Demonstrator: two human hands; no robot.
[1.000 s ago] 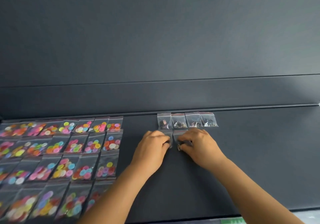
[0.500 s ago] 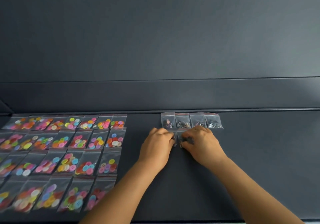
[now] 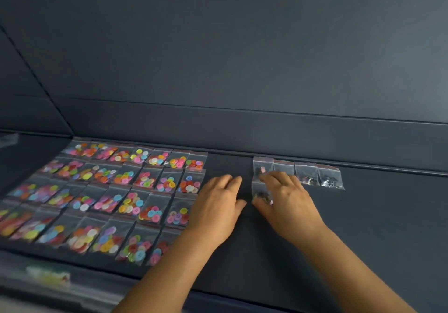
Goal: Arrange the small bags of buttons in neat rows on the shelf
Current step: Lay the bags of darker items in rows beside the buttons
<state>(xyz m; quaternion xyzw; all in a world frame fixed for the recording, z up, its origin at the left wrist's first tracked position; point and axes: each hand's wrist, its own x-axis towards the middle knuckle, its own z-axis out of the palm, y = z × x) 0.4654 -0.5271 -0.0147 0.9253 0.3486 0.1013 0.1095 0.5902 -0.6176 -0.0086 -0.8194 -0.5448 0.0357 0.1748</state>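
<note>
Clear bags of coloured buttons lie in several neat rows on the left of the dark shelf. To the right, a short row of small bags of dark buttons lines the back edge. Just below that row's left end lies one more small bag of dark buttons. My right hand rests over it, fingers spread across its top and thumb at its lower edge. My left hand lies flat on the bare shelf between the two groups, holding nothing.
A dark back wall rises right behind the bags. The shelf's front edge runs under my forearms. Something blurred with pale and yellow patches sits below the front edge at lower left.
My left hand has let go and slid left, away from the dark-button bags. My right hand has flattened over the second-row bag. The camera has turned and moved closer.
</note>
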